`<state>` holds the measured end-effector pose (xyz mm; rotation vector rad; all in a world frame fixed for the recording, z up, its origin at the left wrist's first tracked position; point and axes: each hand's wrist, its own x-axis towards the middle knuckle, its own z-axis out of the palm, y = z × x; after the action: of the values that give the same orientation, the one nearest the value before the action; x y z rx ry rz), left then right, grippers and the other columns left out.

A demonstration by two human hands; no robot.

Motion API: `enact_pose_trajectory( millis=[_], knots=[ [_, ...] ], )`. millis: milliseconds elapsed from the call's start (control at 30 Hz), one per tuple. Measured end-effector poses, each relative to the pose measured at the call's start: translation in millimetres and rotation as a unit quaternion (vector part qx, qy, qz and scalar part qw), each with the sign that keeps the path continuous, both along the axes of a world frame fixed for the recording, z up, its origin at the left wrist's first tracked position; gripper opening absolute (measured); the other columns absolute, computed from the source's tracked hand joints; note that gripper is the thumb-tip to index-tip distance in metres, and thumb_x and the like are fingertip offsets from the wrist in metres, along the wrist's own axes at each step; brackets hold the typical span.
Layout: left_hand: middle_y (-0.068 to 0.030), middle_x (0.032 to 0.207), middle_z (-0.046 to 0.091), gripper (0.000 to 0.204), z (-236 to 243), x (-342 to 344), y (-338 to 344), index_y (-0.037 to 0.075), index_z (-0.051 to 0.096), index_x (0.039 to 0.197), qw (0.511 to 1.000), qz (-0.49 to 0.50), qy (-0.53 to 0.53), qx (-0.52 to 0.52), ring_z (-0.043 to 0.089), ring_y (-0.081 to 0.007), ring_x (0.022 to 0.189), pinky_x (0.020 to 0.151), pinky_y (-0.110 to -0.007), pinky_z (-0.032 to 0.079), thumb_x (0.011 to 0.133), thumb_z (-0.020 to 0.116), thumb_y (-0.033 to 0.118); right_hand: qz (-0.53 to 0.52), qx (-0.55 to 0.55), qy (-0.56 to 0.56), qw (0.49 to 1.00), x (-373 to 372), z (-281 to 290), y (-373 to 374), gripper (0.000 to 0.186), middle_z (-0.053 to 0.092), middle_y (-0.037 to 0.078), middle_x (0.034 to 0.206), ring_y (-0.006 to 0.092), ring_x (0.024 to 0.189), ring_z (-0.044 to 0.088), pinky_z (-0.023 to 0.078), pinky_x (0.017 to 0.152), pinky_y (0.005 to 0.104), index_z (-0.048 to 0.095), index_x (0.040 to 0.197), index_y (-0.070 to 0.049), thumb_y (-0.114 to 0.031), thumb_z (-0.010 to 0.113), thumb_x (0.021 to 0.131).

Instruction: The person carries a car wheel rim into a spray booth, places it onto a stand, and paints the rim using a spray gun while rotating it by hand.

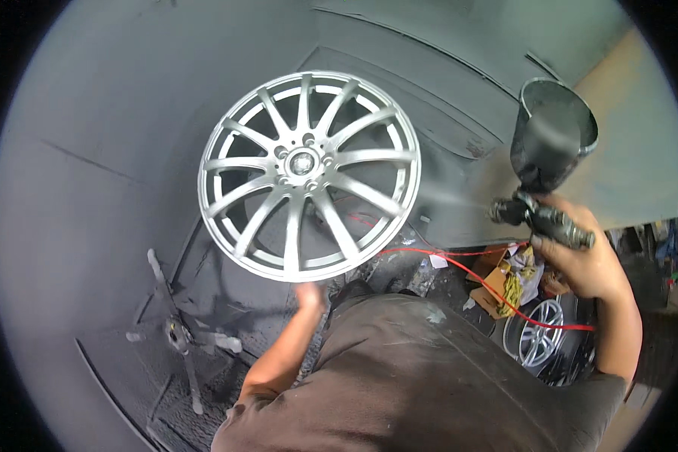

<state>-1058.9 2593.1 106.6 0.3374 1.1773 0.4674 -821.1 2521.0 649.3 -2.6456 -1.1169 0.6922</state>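
Observation:
A silver multi-spoke wheel rim (303,207) is raised in the upper middle of the view. My left hand (309,297) is at the rim's bottom edge, blurred; whether it grips the rim is hard to tell. My right hand (580,264) is closed round a dark spray gun (546,222) with a grimy cup (550,135) on top, to the right of the rim. A faint pale mist shows between the gun's nozzle and the rim.
Grey-coated booth walls (105,135) surround the rim. A cross-shaped stand (178,337) sits at lower left. Right of my body are a red hose (490,286), cardboard with rags (508,267) and another silver wheel (533,331).

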Motion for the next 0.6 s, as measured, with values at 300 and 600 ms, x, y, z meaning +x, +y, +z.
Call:
enact_pose_trajectory(
  millis=[300, 600],
  knots=[
    [-0.0188, 0.115, 0.067, 0.042, 77.1, 68.9, 53.6, -0.004, 0.060, 0.124, 0.776, -0.581, -0.103, 0.222, 0.064, -0.0265, 0.107, 0.091, -0.033, 0.050, 0.088, 0.062, 0.017, 0.084, -0.060, 0.154, 0.983, -17.5, -7.0, 119.2, 0.051, 0.069, 0.018, 0.105, 0.0302, 0.097, 0.067, 0.050, 0.086, 0.0359, 0.062, 0.123, -0.001, -0.009, 0.077, 0.075],
    [-0.0130, 0.105, 0.061, 0.024, 41.6, 33.0, -30.1, -0.004, 0.056, 0.112, 0.970, 0.057, -0.090, -0.220, 0.064, -0.0237, 0.093, 0.074, -0.031, 0.059, 0.091, 0.045, -0.004, 0.218, -0.038, 0.264, 0.939, -53.2, 4.7, 72.8, 0.048, 0.070, 0.019, 0.101, 0.0281, 0.090, 0.068, 0.051, 0.081, 0.0344, 0.063, 0.123, 0.000, -0.010, 0.076, 0.078]
  ],
)
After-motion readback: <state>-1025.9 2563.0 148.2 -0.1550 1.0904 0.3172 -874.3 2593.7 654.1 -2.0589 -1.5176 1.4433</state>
